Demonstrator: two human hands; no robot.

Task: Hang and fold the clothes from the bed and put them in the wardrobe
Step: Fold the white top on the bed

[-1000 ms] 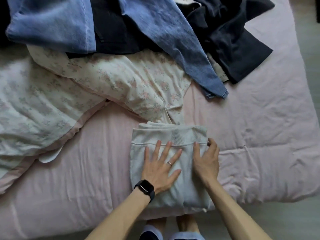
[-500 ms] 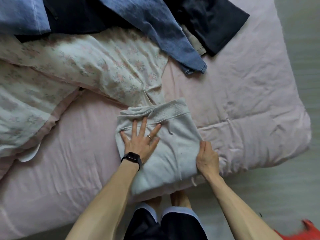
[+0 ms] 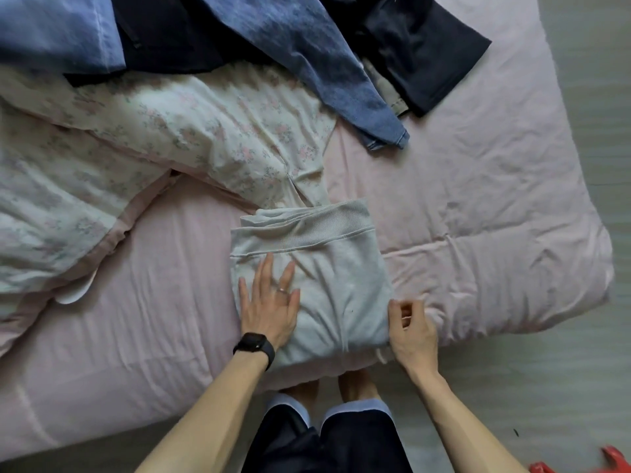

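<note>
A pale grey folded garment [image 3: 341, 268] with a ribbed waistband lies near the front edge of the pink bed [image 3: 478, 216]. My left hand [image 3: 269, 302], with a ring and a black watch, rests flat on the garment's left half, fingers apart. At the garment's right edge sits my right hand [image 3: 411, 329], fingers curled and thumb touching the cloth; whether it grips the edge is unclear. Unfolded clothes are heaped at the far side: blue jeans [image 3: 324, 63], a dark garment [image 3: 426, 46] and a light blue denim piece [image 3: 51, 29].
A cream floral cloth [image 3: 170, 138] spreads over the bed's left half, its tip reaching the folded garment. Grey floor [image 3: 580, 387] runs along the right and front of the bed. A red object [image 3: 607, 462] shows at the bottom right corner.
My right hand slid off the top of the garment to its right edge and curled its fingers. My left hand moved to the garment's left side. The garment now lies slightly turned.
</note>
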